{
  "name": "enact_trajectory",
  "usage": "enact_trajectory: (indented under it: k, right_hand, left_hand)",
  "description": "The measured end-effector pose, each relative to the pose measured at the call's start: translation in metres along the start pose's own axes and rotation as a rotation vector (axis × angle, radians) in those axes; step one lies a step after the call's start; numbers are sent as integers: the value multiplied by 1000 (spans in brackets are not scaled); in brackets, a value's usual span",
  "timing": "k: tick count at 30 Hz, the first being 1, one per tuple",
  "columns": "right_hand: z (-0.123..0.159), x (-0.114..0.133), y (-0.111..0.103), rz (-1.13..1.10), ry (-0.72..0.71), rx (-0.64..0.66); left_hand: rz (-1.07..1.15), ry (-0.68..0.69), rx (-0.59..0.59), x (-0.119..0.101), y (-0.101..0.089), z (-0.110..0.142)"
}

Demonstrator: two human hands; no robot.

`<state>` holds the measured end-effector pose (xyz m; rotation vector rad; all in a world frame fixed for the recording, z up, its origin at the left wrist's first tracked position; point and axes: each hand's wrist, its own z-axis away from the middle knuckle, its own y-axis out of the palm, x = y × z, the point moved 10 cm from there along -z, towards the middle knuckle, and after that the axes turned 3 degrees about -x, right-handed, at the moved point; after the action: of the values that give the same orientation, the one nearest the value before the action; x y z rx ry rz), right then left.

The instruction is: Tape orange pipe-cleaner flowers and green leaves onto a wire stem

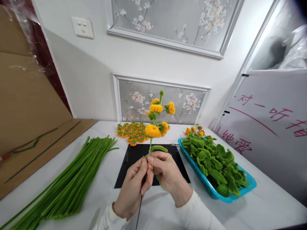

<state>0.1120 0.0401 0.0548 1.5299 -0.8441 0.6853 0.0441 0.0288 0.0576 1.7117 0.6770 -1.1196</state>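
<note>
Upright between my hands stands a flower spray (153, 130) of fuzzy orange blossoms on a green stem, with a small green bud at its tip. My left hand (134, 182) is closed around the lower stem. Pressed against the stem just above, my right hand (168, 171) pinches it together with a green chenille leaf (159, 148), which sticks out to the right. The exact grip at the fingertips is partly hidden. A thin dark wire (139, 210) runs down below my left hand. Under both hands lies a black mat (124, 169).
A bundle of green chenille stems (74, 182) lies at left. Several small orange blossoms (134, 132) sit behind the mat, more orange blossoms (195, 130) at the back right. At right, a blue basket (230, 199) holds green leaves (213, 163). Cardboard (28, 137) stands far left.
</note>
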Motion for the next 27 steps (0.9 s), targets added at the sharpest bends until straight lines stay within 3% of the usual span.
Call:
enact_trajectory:
  k: [6,12,18,21,27]
  right_hand:
    - [-2,3,-5,121,-2,6]
    - [-2,13,-6,240,-79,-25]
    - [3,2,5,243,-40,-31]
    - [7,1,-1,209,-41,-67]
    - [14,10,-13,369,-74,-140]
  left_hand:
    - [17,-64,11,6,3,-1]
    - [196,-169,-90,14,-11,-9]
    - [291,-112,-183,10,-26,-11]
    - [303,-104,-175,7,-28,-13]
    - [294,-99,-182,6,-30,-13]
